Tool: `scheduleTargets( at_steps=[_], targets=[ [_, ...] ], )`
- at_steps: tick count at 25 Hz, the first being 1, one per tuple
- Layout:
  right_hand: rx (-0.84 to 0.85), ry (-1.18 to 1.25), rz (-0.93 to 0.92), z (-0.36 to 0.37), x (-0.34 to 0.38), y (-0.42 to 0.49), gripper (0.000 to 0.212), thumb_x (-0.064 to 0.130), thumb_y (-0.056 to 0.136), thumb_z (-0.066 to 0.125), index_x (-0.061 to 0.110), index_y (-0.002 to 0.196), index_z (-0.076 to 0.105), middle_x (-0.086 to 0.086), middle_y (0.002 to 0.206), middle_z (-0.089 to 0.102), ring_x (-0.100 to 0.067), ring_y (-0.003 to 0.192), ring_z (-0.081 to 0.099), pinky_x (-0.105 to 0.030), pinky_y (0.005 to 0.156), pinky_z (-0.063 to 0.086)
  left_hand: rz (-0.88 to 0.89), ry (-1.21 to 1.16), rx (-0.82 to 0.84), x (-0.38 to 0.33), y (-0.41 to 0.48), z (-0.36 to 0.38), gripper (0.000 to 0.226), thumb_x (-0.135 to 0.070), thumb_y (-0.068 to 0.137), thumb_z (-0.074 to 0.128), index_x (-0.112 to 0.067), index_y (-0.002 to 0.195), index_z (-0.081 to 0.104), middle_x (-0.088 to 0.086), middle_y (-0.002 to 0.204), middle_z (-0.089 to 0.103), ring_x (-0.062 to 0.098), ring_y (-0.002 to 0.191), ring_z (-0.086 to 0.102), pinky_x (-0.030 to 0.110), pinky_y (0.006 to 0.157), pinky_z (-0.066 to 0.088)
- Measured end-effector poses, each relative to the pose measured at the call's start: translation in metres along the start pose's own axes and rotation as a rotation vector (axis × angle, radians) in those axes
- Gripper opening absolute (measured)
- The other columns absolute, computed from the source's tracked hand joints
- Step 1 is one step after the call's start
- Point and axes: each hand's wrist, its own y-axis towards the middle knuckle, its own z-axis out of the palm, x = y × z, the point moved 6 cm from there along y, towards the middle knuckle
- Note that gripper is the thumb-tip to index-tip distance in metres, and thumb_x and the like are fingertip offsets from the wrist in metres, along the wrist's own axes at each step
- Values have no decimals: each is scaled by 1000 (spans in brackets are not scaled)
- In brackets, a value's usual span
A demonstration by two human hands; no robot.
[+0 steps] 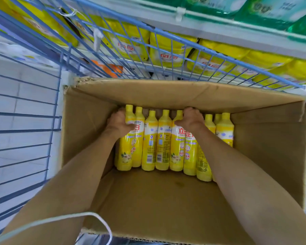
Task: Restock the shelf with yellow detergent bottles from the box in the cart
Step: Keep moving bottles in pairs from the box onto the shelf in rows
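Observation:
An open cardboard box [148, 200] sits in a blue wire cart [42, 121]. Several yellow detergent bottles [163, 140] stand in a row along the box's far wall. My left hand [119, 123] grips the leftmost bottle [126, 149] near its shoulder, thumb across the label. My right hand [191, 118] curls over the top of a bottle [190, 152] right of the row's middle, covering its cap. Both forearms reach down into the box.
Behind the cart, a shelf [219, 27] carries larger yellow detergent bottles [168, 52] below and green packs [265, 9] above. The near half of the box floor is bare cardboard. A white cord [95, 218] hangs in front of the camera.

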Motion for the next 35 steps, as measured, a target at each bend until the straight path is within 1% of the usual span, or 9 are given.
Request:
scheduleTargets(
  at_steps=[3,7,9,11,18,21,26,30,35],
  targets=[
    [48,-19,-40,1,-5,3,67,51,71,84,8,117,60,-15,131,58,-33,127,52,-35,95,45,-16,-42,33,2,-4,7,67,-36,71,90,-18,127,58,9,129,67,31,121,62,37,100,50],
    [69,154,-95,-5,-9,-17,46,46,68,88,20,67,50,1,78,60,-24,83,60,-29,63,38,2,-136,26,0,-22,13,66,-31,70,90,-22,125,55,5,120,70,27,113,65,37,96,53],
    [103,325,-141,4,-7,-35,37,34,70,90,19,75,57,4,75,63,-19,79,61,-31,64,47,23,-167,27,-9,-30,15,66,-27,70,89,-23,125,52,4,117,68,25,108,65,36,92,54],
    [80,443,-189,15,-6,-51,50,29,69,92,14,105,61,-2,98,70,-20,94,67,-38,81,57,34,-203,12,-15,-38,17,69,-22,72,87,-21,129,48,2,115,65,22,105,63,32,88,52],
    [-10,398,-238,-28,-14,-150,67,36,67,93,12,120,59,-1,108,66,-18,101,59,-30,81,45,179,-174,-73,-42,-122,-41,66,-31,66,91,-26,116,48,0,108,68,26,101,64,39,86,54],
    [-123,418,-255,-79,-12,-193,73,49,63,91,16,122,61,0,113,69,-21,107,62,-34,88,49,259,-265,-126,-73,-163,-88,67,-35,65,92,-26,118,51,-3,107,68,27,105,65,40,91,53],
    [-327,430,-435,-212,22,-269,57,41,65,93,19,109,66,4,99,70,-13,93,62,-16,68,35,505,-229,-135,-171,-231,-167,87,-47,58,85,-16,131,51,3,115,64,32,115,62,48,101,48],
    [-495,410,-578,-312,40,-336,48,38,66,94,32,82,50,16,79,55,-10,77,52,-14,57,35,700,-234,-135,-252,-294,-236,95,-17,77,87,-9,154,30,-4,138,48,19,129,49,38,101,47],
    [-711,450,-699,-414,44,-402,39,35,64,94,24,86,64,7,79,64,-4,70,52,-15,59,39,945,-328,-347,-320,-365,-325,67,-39,49,88,-21,109,64,7,100,70,19,85,66,49,80,57]
  ],
)
